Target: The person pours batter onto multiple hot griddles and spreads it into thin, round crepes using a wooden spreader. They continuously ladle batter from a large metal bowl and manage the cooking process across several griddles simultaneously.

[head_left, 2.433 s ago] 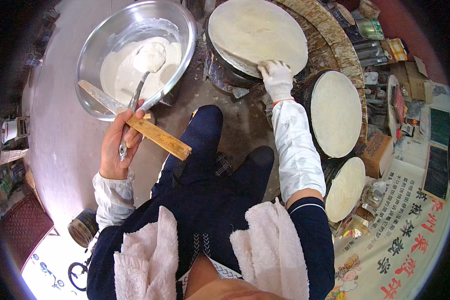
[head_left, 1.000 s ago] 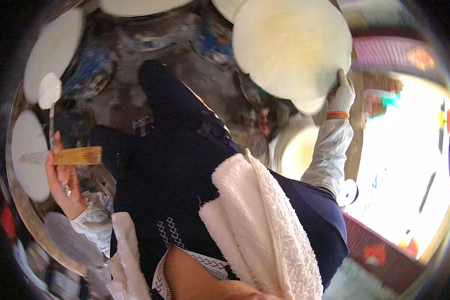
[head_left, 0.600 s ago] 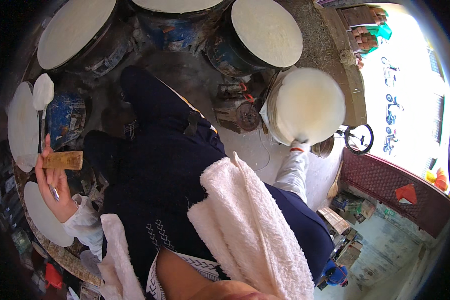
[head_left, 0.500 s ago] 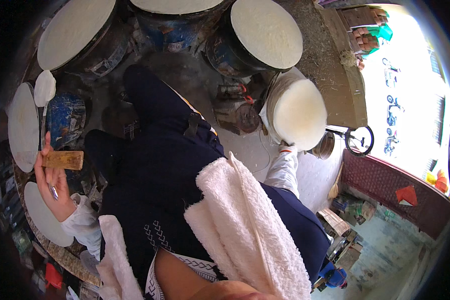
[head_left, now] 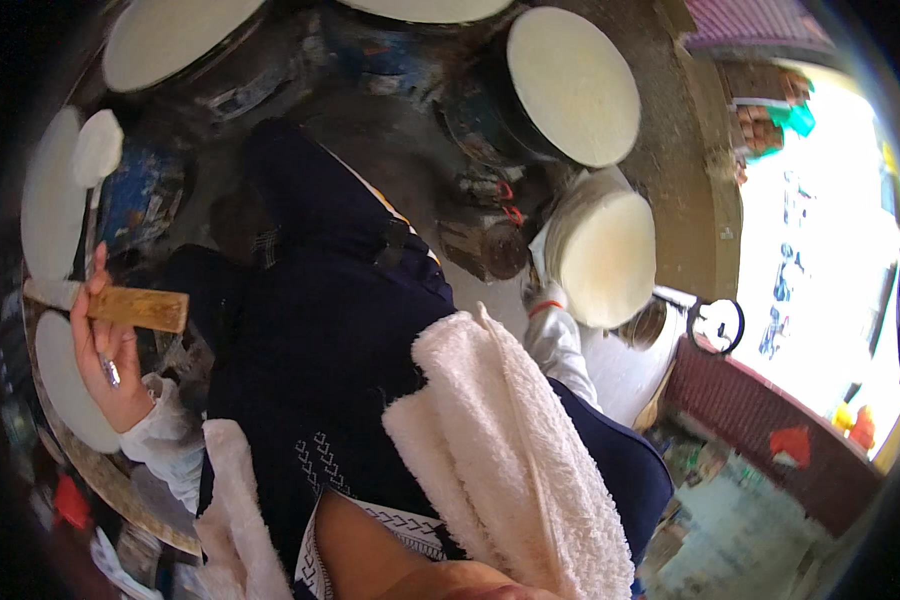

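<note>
My bare left hand [head_left: 105,345] holds a wooden-handled scraper [head_left: 140,306] crosswise with a long metal ladle [head_left: 97,148], whose head is coated in white batter. My gloved right hand [head_left: 544,298] is low at the left edge of a stack of pale round sheets [head_left: 607,258], touching or very near it; its fingers are blurred and partly hidden. Round black drums [head_left: 470,130] stand around me, topped with pale discs [head_left: 570,85], one disc at the far left [head_left: 48,195] just behind the ladle.
A brown board ledge [head_left: 705,230] runs behind the stack. A metal bucket [head_left: 642,325], a bicycle wheel [head_left: 732,330] and a dark red panel [head_left: 745,405] are at the right, below a bright doorway. Small canisters [head_left: 490,240] sit on the floor between my leg and the stack.
The large pale sheet my right hand carried now rests on the stack at right. That hand has moved left along the stack's edge. The view has turned from the batter bowl toward the doorway.
</note>
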Action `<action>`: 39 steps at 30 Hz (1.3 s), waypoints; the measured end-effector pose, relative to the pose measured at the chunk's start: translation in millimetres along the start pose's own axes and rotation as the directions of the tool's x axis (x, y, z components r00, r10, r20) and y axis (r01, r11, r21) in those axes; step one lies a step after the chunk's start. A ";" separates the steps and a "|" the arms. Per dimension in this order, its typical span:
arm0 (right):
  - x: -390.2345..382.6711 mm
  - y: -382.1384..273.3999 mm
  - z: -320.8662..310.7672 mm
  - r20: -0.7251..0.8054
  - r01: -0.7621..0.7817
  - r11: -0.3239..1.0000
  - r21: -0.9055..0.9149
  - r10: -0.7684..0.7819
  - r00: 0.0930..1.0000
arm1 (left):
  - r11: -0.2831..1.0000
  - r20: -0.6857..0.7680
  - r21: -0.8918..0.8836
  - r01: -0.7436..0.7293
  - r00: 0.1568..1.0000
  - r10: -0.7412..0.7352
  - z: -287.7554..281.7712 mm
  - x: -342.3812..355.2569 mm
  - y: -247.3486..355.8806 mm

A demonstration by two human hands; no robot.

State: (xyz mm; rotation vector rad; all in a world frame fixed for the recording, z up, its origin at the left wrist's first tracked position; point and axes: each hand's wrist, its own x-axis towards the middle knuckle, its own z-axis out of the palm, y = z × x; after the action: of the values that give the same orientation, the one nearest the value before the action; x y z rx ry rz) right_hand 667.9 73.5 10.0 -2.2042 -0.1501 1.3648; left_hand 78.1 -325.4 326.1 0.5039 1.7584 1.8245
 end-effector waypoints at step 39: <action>-650.1 435.7 371.2 -0.106 0.966 0.245 -0.082 0.962 -0.253 | 0.881 -0.950 -0.111 -0.460 -0.212 -0.231 -110.7 -225.2 -93.4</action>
State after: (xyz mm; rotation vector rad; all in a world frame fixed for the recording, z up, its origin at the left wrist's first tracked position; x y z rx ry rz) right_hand -42.4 -390.3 185.1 -0.5729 1.0920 -1.4483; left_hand 197.2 -552.5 249.2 -1.7263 1.7869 3.0004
